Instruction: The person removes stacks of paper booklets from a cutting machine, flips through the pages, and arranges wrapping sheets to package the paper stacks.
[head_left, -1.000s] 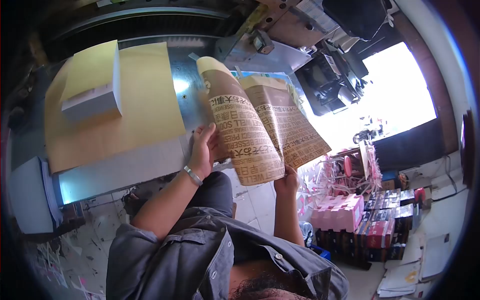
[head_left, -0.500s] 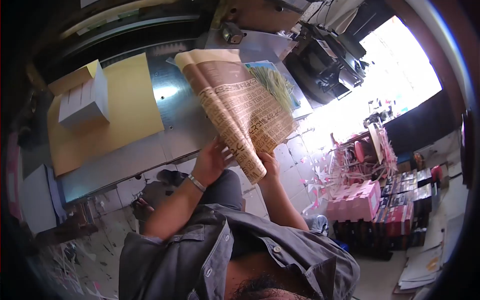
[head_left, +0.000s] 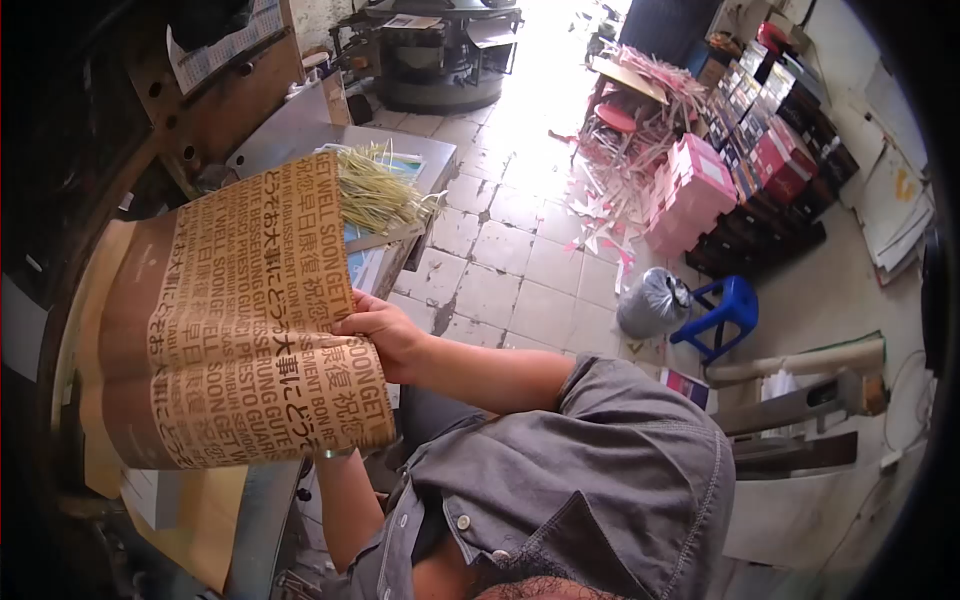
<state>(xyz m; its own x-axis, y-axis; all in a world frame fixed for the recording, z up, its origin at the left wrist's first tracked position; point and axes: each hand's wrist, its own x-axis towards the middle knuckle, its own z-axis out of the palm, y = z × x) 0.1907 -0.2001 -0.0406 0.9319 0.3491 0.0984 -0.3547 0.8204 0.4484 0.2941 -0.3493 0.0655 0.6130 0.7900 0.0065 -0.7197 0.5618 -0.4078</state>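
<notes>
A large brown printed paper sheet (head_left: 240, 320), covered with lettering in several languages, is held up at the left over the metal table (head_left: 265, 520). My right hand (head_left: 385, 335) pinches its right edge, thumb on the printed face. My left hand is hidden behind the sheet; only the forearm (head_left: 347, 505) shows below the lower edge. Behind the sheet's upper right corner lies a bundle of thin yellow-green strips (head_left: 380, 192). Yellow board (head_left: 212, 530) and a white stack (head_left: 150, 495) show partly under the sheet.
A blue stool (head_left: 722, 312) and a grey bag (head_left: 652, 303) stand on the tiled floor. Pink shreds (head_left: 640, 130), pink blocks (head_left: 692, 195) and dark stacked boxes (head_left: 760, 235) lie farther right. Round machinery (head_left: 440, 60) stands at the top.
The view has turned right. The sheet, loosely curled before, is now spread wider and faces me over the left side. My left hand has gone out of sight behind it.
</notes>
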